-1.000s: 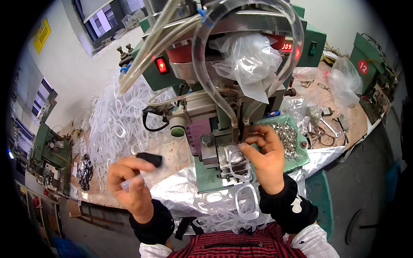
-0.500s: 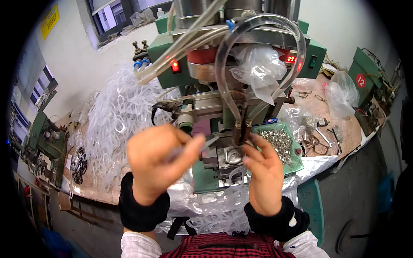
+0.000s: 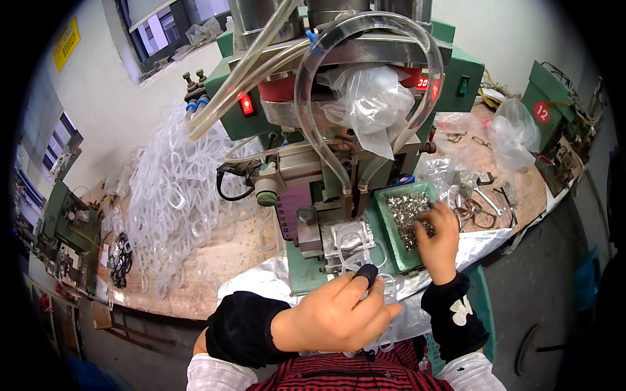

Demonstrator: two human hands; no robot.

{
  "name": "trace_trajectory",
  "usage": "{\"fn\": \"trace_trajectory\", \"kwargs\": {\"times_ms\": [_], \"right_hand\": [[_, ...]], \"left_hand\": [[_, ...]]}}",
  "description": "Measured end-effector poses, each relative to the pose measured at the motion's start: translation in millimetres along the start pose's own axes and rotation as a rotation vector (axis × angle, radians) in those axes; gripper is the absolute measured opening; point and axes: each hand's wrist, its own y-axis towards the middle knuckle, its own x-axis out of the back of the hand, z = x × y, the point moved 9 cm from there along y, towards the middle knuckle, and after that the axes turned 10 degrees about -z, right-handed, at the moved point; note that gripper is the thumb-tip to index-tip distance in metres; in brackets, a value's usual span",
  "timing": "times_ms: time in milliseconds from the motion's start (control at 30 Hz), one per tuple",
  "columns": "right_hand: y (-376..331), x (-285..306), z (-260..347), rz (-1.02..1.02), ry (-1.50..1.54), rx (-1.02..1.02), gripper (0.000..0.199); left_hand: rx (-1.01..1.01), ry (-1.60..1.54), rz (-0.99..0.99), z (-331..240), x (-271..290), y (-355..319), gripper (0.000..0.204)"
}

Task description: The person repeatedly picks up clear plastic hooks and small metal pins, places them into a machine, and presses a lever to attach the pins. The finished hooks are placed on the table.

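My left hand [image 3: 336, 316] is low in front of the machine, its fingers curled, with a black cover [image 3: 366, 275] on one fingertip. A clear plastic frame [image 3: 353, 242] reaches from that fingertip up over the small metal fixture [image 3: 331, 241], and the hand appears to pinch its near end. My right hand [image 3: 441, 242] is over the green tray [image 3: 407, 263], its thumb and fingertips brought together among the small shiny metal parts [image 3: 405, 212]. Anything between those fingertips is too small to make out.
The green press [image 3: 460, 62], with bent clear hoses [image 3: 303, 85], stands directly ahead. Many clear plastic frames [image 3: 173, 202] are heaped on the table at left. A wrench [image 3: 488, 201], eyeglasses [image 3: 479, 215] and a clear bag [image 3: 515, 140] lie to the right.
My left hand has come down and right, from beside the fixture to in front of it. My right hand has left the fixture and moved right to the tray of metal parts.
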Motion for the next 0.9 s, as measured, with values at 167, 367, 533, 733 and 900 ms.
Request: {"fn": "trace_trajectory", "kwargs": {"times_ms": [167,367,533,733,900], "right_hand": [[-3.9,-15.0,-7.1,0.062,0.053,-0.133,0.014],[7.8,-53.3,32.9,0.27,-0.132,0.416,0.018],[-0.5,-18.2,-15.2,0.035,0.23,-0.036,0.013],[-9.4,-33.5,-14.0,0.13,0.446,-0.339,0.015],[-6.6,-41.7,0.8,0.185,0.522,-0.384,0.017]], "left_hand": [[0.021,-0.011,-0.024,3.6,4.7,-1.3,0.037],[0.055,-0.036,-0.052,4.7,6.0,-13.5,0.038],[0.591,-0.048,-0.214,55.5,42.3,-100.0,0.029],[1.313,-0.155,-0.143,168.0,-13.4,-243.4,0.042],[1.291,-0.129,0.016,195.7,-29.2,-253.0,0.026]]}}
